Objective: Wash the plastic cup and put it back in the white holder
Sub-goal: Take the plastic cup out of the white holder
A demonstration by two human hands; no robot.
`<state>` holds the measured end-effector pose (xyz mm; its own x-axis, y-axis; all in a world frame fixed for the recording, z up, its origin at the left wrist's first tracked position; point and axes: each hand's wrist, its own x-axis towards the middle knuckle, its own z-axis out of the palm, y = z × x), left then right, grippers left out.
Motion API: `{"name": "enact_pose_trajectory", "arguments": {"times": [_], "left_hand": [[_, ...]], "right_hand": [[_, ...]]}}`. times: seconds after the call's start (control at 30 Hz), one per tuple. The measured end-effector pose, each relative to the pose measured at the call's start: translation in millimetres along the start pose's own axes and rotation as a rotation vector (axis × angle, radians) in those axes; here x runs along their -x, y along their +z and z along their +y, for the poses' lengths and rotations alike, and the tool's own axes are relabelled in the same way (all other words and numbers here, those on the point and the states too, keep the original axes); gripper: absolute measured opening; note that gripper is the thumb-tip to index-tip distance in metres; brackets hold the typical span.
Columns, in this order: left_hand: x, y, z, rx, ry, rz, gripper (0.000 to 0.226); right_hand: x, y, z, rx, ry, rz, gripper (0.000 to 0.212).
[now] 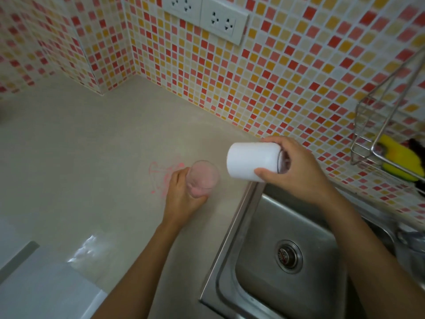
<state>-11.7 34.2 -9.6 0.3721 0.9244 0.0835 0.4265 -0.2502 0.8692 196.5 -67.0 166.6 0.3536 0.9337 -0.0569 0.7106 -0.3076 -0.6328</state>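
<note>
Cup (202,179) upright on counter (92,146), mouth up; holder (251,164) sideways.

Your left hand (181,196) grips clear pinkish plastic cup (202,178); right hand (296,171) w/ matt white holder (251,163); brushed steel sink (287,217); smooth beige counter (92,157).

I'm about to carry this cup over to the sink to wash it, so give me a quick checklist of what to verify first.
1. Left hand grips the clear pink-tinted plastic cup: ok.
2. Right hand holds the white cylindrical holder, tipped sideways: ok.
3. Steel sink basin free of dishes: ok.
4. Yellow sponge in the wire rack: ok.
5. Pink spill on the beige counter cleaned: not ok.
6. Cup emptied: cannot tell.
</note>
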Motion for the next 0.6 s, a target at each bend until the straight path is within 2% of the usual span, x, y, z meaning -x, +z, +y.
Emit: {"name": "enact_pose_trajectory", "arguments": {"times": [0.1,0.2,0.3,0.37,0.43,0.6], "left_hand": [[14,-15,-2,0.036,-0.099,0.089,0.083],[27,-24,5,0.111,-0.140,0.125,0.081],[34,-31,10,0.219,-0.137,0.111,0.080],[39,-35,11,0.258,-0.107,0.110,0.083],[46,-37,14,0.253,-0.082,0.134,0.081],[66,-36,9,0.211,-0.122,0.124,0.080]], "right_hand": [[7,9,16,-0.201,0.118,0.077,0.054],[8,41,43,-0.440,0.320,0.133,0.045],[9,80,65,-0.861,0.509,0.124,0.051],[11,105,71,-0.982,0.542,0.068,0.050],[15,129,72,-0.938,0.539,0.046,0.048],[30,163,66,-0.574,0.406,0.084,0.076]]}}
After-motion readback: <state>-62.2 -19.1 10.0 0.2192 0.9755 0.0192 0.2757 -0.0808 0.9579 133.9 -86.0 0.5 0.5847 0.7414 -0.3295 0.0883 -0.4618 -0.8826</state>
